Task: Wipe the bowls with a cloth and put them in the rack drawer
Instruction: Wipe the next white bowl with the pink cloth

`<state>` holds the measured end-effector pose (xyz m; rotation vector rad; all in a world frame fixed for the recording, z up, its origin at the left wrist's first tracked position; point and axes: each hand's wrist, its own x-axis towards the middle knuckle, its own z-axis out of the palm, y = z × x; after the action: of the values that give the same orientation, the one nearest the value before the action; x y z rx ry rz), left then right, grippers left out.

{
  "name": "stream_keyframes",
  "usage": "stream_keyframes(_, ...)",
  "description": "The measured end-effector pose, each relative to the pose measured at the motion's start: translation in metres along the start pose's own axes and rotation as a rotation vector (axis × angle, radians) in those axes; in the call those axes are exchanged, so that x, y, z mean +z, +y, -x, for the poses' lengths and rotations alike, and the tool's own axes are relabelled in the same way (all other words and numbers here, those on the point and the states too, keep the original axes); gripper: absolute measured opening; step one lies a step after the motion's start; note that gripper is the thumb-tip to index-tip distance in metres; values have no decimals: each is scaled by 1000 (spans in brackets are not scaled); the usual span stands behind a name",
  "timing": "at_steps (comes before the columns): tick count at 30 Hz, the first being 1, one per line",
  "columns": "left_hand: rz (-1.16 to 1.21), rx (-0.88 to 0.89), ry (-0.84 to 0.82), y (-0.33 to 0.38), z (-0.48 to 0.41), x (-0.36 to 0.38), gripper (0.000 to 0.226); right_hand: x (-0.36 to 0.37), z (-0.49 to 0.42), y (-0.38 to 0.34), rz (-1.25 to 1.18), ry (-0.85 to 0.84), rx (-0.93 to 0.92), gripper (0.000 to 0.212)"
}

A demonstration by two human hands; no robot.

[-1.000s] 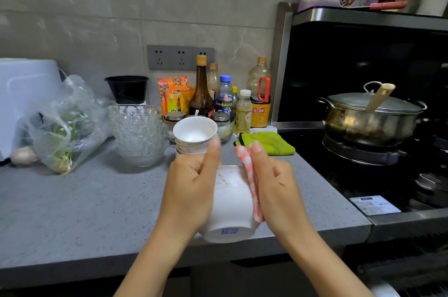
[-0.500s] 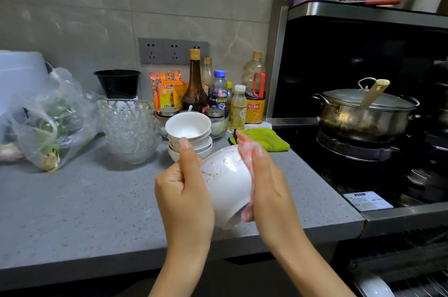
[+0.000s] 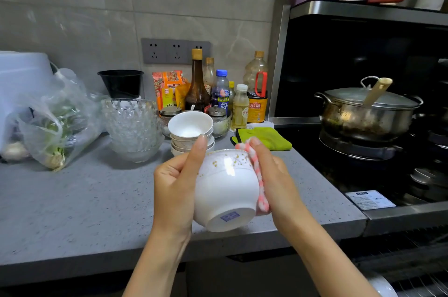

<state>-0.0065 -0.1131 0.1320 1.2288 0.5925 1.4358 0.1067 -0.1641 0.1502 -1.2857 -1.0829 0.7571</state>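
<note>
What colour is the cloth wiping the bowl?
The cloth on the bowl is pink and white striped; head view shows it best.

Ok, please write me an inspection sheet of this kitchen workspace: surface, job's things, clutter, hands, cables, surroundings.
Surface: grey speckled counter.
Job's things: white bowl held tilted, base toward camera; pink-white cloth against its right side; stack of white bowls behind.
Clutter: glass bowls, plastic bag of greens, bottles, green cloth.
Hands: left hand grips white bowl; right hand holds the cloth on it.
Cables: nothing seen; wall sockets unused.
Surroundings: lidded pot on stove, right.
</note>
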Motion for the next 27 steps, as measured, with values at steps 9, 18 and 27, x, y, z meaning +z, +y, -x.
stream_keyframes(9, -301, 130, -182, -1, -10, -11, 69, -8, -3, -5, 142, 92, -158, 67)
stream_keyframes(18, -626, 373, -120, 8, -3, 8, 71, 4, 2, 2, 153, 72, -324, 75)
stream_keyframes(27, -192, 204, 217, -14, 2, 11, 58, 28, 15, 21, 623, 235, -617, 48)
